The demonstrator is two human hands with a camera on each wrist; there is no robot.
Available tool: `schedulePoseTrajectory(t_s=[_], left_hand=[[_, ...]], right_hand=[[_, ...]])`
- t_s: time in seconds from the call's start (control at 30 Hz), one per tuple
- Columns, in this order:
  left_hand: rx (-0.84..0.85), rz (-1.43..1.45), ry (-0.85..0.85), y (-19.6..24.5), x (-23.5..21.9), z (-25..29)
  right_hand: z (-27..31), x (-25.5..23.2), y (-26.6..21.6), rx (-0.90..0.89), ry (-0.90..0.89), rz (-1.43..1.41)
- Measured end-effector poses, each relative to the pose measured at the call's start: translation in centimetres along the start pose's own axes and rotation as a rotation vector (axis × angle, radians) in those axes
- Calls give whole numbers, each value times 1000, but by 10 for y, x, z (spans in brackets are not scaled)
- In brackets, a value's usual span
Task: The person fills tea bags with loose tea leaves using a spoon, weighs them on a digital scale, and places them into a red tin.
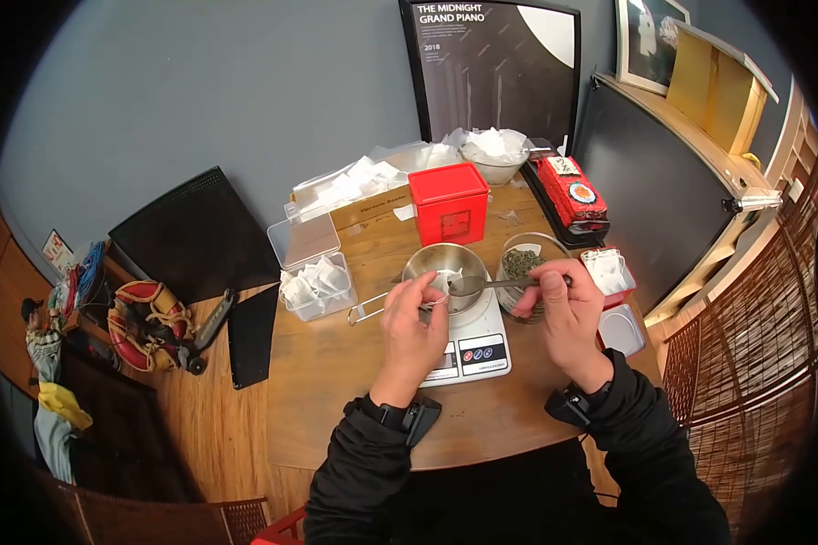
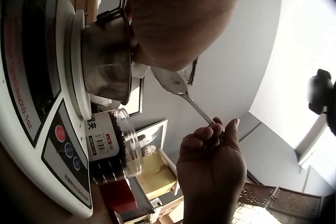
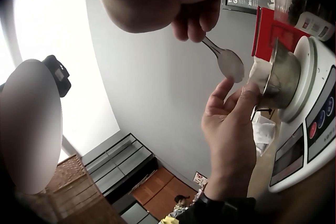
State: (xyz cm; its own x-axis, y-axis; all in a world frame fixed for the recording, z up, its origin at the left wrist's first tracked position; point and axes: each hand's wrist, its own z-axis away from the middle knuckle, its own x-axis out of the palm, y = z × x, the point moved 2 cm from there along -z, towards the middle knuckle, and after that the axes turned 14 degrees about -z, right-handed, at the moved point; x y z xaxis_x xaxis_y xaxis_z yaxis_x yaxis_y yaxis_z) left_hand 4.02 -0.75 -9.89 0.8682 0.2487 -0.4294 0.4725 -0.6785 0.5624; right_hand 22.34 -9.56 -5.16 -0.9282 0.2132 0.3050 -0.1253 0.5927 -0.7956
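My left hand (image 1: 412, 334) pinches a small white pouch (image 1: 443, 278) by its mouth, above a steel pot (image 3: 286, 77) with a wire handle. In my right hand (image 1: 571, 318) is a metal spoon (image 2: 170, 81), its bowl right at the pouch's mouth. Dark leaf bits (image 2: 193, 71) show beside the spoon's bowl in the left wrist view. Under the pot is a white kitchen scale (image 1: 486, 331) with buttons and a display. Just past the right hand stands a clear jar (image 2: 134, 145) of dried dark green leaves (image 1: 521, 262); that hand covers part of it.
A red canister (image 1: 449, 207) stands behind the pot. White pouches fill a clear plastic box (image 1: 323, 304) at left and lie on a cardboard box (image 1: 364, 211). At right are an open red tin (image 1: 616, 295) of white packets and its lid (image 1: 620, 329).
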Motion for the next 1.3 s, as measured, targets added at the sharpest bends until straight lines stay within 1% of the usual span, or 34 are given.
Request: schedulePoseTrajectory(t_s=[0.23,0.37,0.4,0.47,0.53,0.57,0.6,0.7,0.73,0.8,0.87,0.93,1.07,1.2,1.27,1.3], left_hand=[[-11,-25,18,-1,-1,-1],[-24,-48,24,-4,-2,-1],[-22,-52,52,-3,-3,-2],[-17,-52,79,-4,-4,-3],[-10,-77,51,-5,-3,-3],[-12,-77,51,-6,-5,-3],[-26,-82,67,-6,-7,-4],[-43,-80,74,-8,-8,-7],[-56,-78,72,-9,-9,-7],[-33,-108,74,-9,-9,-7],[-7,-132,72,-8,-8,-6],[-18,-126,57,-8,-7,-5],[-13,-113,33,-9,-7,-4],[-24,-98,12,-8,-7,-3],[-42,-80,8,-9,-7,-3],[-55,-59,10,-10,-6,-2]], right_hand=[[-4,-8,-1,-40,45,-27],[-8,-30,-5,-100,130,46],[-9,-37,-5,-115,161,70],[-9,-49,-7,-113,195,63],[-7,-66,-7,-17,273,76],[-7,-75,-5,-15,259,144],[-6,-82,-1,-15,260,143],[0,-98,12,37,221,289],[2,-102,17,35,225,288],[4,-106,22,8,205,399],[6,-104,22,2,191,386],[8,-101,25,-8,146,343],[14,-94,20,33,132,293],[15,-96,19,37,155,217],[13,-100,18,76,218,180],[12,-103,18,76,219,181]])
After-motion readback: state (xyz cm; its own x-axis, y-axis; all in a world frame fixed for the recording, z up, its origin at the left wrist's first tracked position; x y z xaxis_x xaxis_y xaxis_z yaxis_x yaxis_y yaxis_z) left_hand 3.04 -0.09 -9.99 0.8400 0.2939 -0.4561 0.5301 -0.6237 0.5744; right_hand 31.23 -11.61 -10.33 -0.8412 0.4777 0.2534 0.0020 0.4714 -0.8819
